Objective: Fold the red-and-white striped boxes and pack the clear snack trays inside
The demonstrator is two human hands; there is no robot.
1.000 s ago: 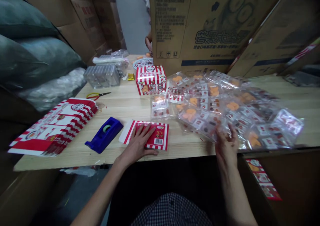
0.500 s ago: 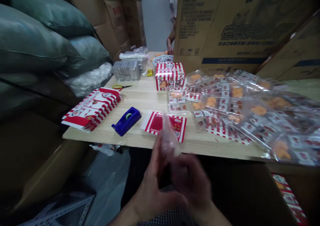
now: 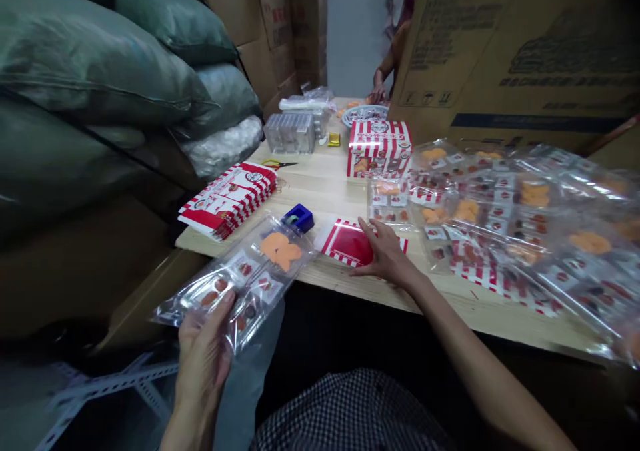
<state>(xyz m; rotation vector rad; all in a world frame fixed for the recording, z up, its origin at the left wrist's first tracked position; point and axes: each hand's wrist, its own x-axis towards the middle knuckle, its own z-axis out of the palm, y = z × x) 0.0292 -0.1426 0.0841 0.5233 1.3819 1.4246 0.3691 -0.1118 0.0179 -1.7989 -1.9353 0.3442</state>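
Swung to eight o'clock, one packet (image 3: 247, 269) is pinched by the left hand (image 3: 204, 351); right hand (image 3: 389, 254) spreads over a still-flat carton (image 3: 345, 241); one box (image 3: 380, 146) stands assembled beyond.

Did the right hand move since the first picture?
Yes, the right hand moved left: from right of the standing striped box to in front of it.

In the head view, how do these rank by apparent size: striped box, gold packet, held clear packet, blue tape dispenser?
1. Held clear packet, nearest the camera
2. Striped box
3. Blue tape dispenser, partly hidden
4. Gold packet
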